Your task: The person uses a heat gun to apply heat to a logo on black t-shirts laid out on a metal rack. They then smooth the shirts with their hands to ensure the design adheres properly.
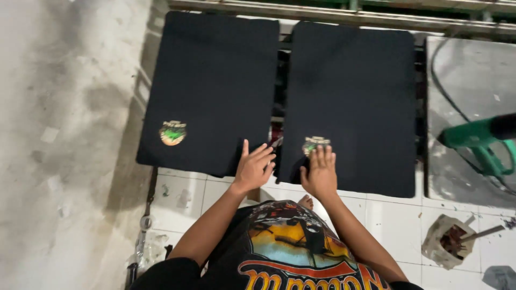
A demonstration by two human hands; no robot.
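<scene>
Two black fabric-covered boards lie side by side on a frame. The left board (pixel 209 80) carries a small round green and orange print (pixel 172 132) near its lower left. The right board (pixel 352 96) has a similar small print (pixel 312 143) near its lower left corner. My right hand (pixel 320 171) lies flat on the right board, fingertips just below and on that print. My left hand (pixel 253 165) rests with spread fingers on the lower right corner of the left board, beside the gap between the boards.
A green heat gun (pixel 478 140) with a black cable lies on a grey board (pixel 462 177) at the right. A torn paper wrapper with a stick (pixel 451 239) sits on the white tiled floor. Stained concrete floor (pixel 59 134) spreads to the left. A metal rail (pixel 344 16) runs along the top.
</scene>
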